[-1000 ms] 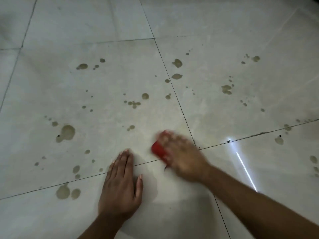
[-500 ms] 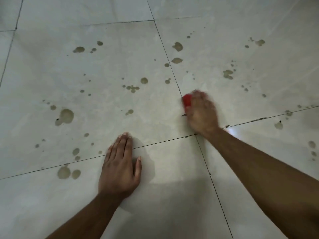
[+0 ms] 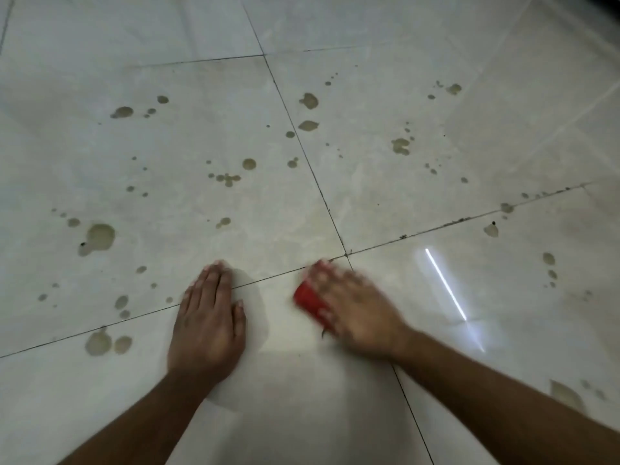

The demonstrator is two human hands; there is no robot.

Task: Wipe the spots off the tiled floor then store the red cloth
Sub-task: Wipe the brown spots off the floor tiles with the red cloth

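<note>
Pale glossy tiled floor [image 3: 385, 380] fills the view, dotted with several brownish spots such as a big one [image 3: 99, 237] at the left and one [image 3: 401, 146] at the upper right. My right hand [image 3: 355, 308], blurred with motion, presses the folded red cloth [image 3: 310, 302] flat on the floor just below the crossing of the grout lines. Only the cloth's left edge shows past my fingers. My left hand [image 3: 208, 320] rests flat on the floor to the cloth's left, fingers straight and together.
Dark grout lines [image 3: 312, 169] cross near the hands. A bright streak of reflected light [image 3: 444, 283] lies on the tile right of my right hand. Another stain [image 3: 567, 396] sits by my right forearm.
My right hand has swept the red cloth back from beyond the grout crossing toward me and to the left. My left hand stays planted on the floor.
</note>
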